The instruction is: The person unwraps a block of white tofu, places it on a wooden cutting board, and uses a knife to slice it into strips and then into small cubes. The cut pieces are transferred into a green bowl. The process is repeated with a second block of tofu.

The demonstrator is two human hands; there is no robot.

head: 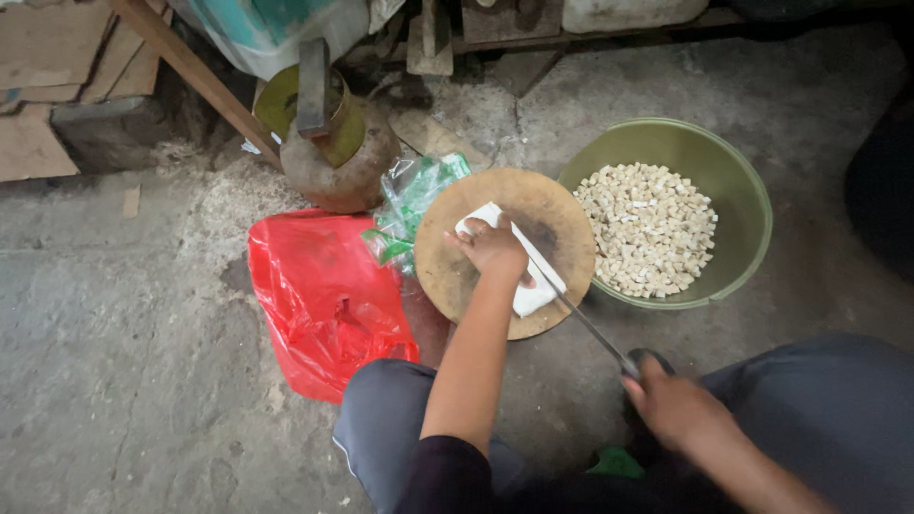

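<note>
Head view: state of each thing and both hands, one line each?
Left hand: pressing down on the white block.
Right hand: gripping the knife handle.
White block: flat on the board, uncut where visible.
Knife: blade against the block's edge.
Board: round, flat on the floor.
Bowl: upright, partly filled with small cubes.
Red bag: crumpled on the floor.

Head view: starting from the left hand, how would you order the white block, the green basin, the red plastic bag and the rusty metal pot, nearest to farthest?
From the left hand:
1. White block, directly under the hand on the round wooden board.
2. Green basin of small pale cubes, to its right, and red plastic bag, to its left: too close to call.
3. Rusty metal pot, up and left, farthest.
</note>
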